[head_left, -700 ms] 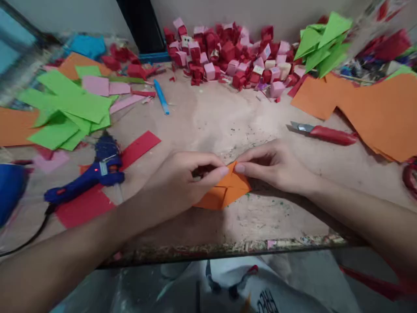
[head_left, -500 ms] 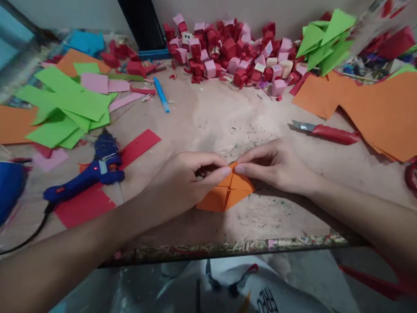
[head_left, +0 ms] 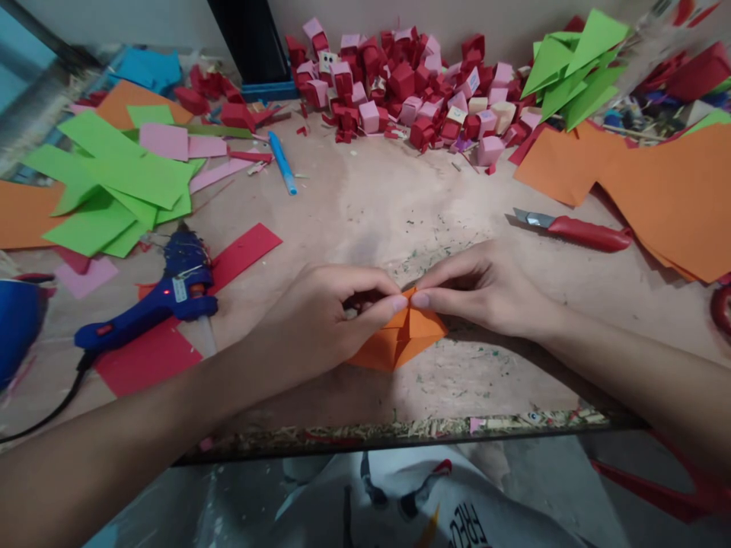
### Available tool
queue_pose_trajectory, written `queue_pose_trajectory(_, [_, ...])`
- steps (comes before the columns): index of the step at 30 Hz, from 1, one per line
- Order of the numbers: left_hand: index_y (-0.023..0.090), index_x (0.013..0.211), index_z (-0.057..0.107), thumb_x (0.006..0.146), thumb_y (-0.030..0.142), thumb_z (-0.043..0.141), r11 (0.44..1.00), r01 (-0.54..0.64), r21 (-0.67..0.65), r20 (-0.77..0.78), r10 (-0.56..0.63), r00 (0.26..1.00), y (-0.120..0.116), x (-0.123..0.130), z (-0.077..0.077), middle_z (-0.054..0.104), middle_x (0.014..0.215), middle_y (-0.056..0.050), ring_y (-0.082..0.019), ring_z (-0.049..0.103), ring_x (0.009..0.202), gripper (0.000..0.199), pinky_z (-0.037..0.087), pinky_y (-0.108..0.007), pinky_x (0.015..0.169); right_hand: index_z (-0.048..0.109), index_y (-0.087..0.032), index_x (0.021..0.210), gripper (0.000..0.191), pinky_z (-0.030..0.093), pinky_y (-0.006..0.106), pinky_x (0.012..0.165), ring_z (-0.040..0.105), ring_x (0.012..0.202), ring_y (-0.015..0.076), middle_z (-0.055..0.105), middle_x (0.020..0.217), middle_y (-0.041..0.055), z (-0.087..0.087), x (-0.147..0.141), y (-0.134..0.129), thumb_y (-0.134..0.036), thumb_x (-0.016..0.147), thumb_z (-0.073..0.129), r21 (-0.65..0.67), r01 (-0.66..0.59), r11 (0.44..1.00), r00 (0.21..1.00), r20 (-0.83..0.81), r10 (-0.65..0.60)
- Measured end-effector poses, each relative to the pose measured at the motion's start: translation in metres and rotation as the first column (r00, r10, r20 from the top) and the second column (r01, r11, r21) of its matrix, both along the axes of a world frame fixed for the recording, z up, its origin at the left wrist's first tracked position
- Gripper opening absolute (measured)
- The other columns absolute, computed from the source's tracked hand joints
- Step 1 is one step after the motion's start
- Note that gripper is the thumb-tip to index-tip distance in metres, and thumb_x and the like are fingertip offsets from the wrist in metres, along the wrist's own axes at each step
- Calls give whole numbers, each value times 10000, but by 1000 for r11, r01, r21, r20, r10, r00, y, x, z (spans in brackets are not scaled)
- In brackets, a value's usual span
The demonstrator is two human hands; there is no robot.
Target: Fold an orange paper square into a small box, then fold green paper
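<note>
A small folded orange paper lies on the worktable near its front edge. My left hand pinches its upper left part between thumb and forefinger. From the other side my right hand pinches the upper right part, and the fingertips of both hands meet at the paper's top corner. The paper's two halves rise along a middle crease between the hands. Part of the sheet is hidden under my left fingers.
A blue glue gun lies on red paper strips at the left. A red utility knife lies right, beside orange sheets. Green sheets, a blue pen, small red and pink paper boxes and green folded triangles lie behind.
My fingertips have drawn closer together, and the orange paper has folded up more along its middle crease. Both hands stay in the same place.
</note>
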State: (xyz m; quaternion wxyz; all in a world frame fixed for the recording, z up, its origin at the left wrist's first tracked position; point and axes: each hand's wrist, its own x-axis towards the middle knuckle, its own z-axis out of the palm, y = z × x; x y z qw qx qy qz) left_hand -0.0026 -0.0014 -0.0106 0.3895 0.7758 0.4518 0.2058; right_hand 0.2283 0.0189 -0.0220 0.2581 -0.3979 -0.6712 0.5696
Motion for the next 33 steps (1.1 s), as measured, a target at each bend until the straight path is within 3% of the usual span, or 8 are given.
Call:
queue_pose_trajectory(10, [204,903,781,1005,279,588,1000,22,19,-2,-22,1000,0,2,2,748,781,24,-119,609,650,231,410,-250,600,837,-212,840,103,457,278,530,616,618,144,743,719,15,2,0,1,-299,884,804,-40,15,999,1000,-27,-16])
queue_pose_trajectory(33, [206,898,771,999,307,582,999,21,-27,11,-21,1000,-1,2,1,732,760,3,-137,583,643,237,405,-262,583,827,-201,840,242,378,259,447,536,538,118,689,647,3,2,0,1,-442,867,823,-22,17,1000,1000,12,-16])
